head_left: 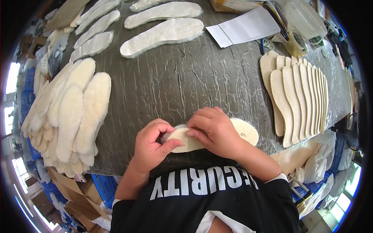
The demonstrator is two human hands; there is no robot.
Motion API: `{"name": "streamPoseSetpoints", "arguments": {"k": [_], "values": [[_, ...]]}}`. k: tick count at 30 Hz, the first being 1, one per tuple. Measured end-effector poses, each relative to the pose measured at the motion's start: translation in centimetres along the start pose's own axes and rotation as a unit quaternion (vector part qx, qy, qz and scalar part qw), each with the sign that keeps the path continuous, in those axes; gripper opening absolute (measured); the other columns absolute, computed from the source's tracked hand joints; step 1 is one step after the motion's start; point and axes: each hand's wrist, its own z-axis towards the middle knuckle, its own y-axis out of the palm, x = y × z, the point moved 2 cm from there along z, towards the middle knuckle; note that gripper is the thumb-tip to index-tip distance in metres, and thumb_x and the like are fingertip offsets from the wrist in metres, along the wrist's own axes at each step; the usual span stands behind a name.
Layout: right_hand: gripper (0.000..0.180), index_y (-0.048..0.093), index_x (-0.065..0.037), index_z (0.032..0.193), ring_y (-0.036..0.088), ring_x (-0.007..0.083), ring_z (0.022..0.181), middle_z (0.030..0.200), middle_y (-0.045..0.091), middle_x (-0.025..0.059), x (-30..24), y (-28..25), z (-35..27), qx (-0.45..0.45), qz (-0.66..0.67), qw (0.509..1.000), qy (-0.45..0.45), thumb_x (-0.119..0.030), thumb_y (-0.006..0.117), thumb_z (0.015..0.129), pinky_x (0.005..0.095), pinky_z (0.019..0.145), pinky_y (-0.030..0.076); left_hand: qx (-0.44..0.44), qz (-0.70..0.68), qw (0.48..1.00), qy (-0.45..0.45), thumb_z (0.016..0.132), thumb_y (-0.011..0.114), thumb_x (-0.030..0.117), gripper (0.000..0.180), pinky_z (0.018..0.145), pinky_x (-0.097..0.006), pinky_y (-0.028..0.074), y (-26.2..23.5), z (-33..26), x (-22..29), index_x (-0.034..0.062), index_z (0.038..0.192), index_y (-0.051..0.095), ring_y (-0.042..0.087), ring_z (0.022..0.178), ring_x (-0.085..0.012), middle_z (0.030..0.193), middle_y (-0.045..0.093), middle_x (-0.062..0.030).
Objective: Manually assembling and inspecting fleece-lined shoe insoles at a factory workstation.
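At the near edge of the table, both hands hold one cream shoe insole (245, 132) with a fleecy edge. My left hand (152, 140) pinches its narrow left end between thumb and fingers. Farther along, my right hand (211, 130) grips the insole's middle, covering much of it, with the thumb on the upper face and the fingers bent over the far edge. The wide end sticks out to the right from behind my right hand and bears a small mark. Some grey-white fleece shows between the hands. The insole's underside is hidden.
Fluffy insoles (68, 116) lie heaped at the left. An overlapping row of flat beige insoles (299, 101) is fanned out at the right. Several fleece-edged insoles (163, 37) lie at the back, beside white paper sheets (244, 27). A tape roll (296, 42) and a clear tub (305, 19) stand back right.
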Motion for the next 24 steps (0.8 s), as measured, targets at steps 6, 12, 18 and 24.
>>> {"name": "streamPoseSetpoints", "arguments": {"k": [6,12,18,24], "values": [[0.026,0.062,-0.001,0.095,0.053,0.0083,0.072,0.079,0.062,0.0030,2.0,0.2,0.5,-0.090,0.370,0.853,0.357,-0.023,0.051,0.101,0.0280,0.066,0.046,0.095,-0.234,0.967,-0.021,0.075,0.084,0.029,0.050,0.078,-0.030,0.047,0.0,0.4,-0.1,-0.0026,0.101,0.057,0.054,0.091,-0.0174,0.108,0.053,-0.0125],[0.029,0.064,0.002,0.110,0.066,0.0166,0.077,0.095,0.069,0.0104,4.9,1.6,0.4,-0.110,0.613,0.656,0.426,-0.023,0.050,0.101,0.0312,0.067,0.054,0.067,0.183,0.955,0.223,0.068,0.086,0.019,0.041,0.086,-0.038,0.045,0.0,1.0,2.7,0.0069,0.098,0.061,0.053,0.102,-0.0283,0.112,0.055,-0.0134],[0.027,0.062,0.002,0.113,0.067,0.0181,0.078,0.097,0.068,0.0121,4.4,2.7,-0.1,-0.137,0.640,0.611,0.445,-0.019,0.048,0.101,0.0330,0.068,0.055,0.069,0.268,0.913,0.301,0.063,0.083,0.010,0.031,0.081,-0.039,0.045,0.9,2.1,4.5,0.0152,0.090,0.068,0.055,0.101,-0.0287,0.107,0.060,-0.0059],[0.027,0.062,0.002,0.111,0.066,0.0178,0.077,0.095,0.067,0.0121,3.4,3.2,-0.2,-0.149,0.627,0.617,0.452,-0.019,0.048,0.100,0.0326,0.065,0.054,0.037,0.324,0.879,0.347,0.067,0.078,0.019,0.020,0.090,-0.043,0.041,1.2,2.3,5.8,0.0186,0.087,0.072,0.055,0.107,-0.0221,0.104,0.065,0.0021]]}}
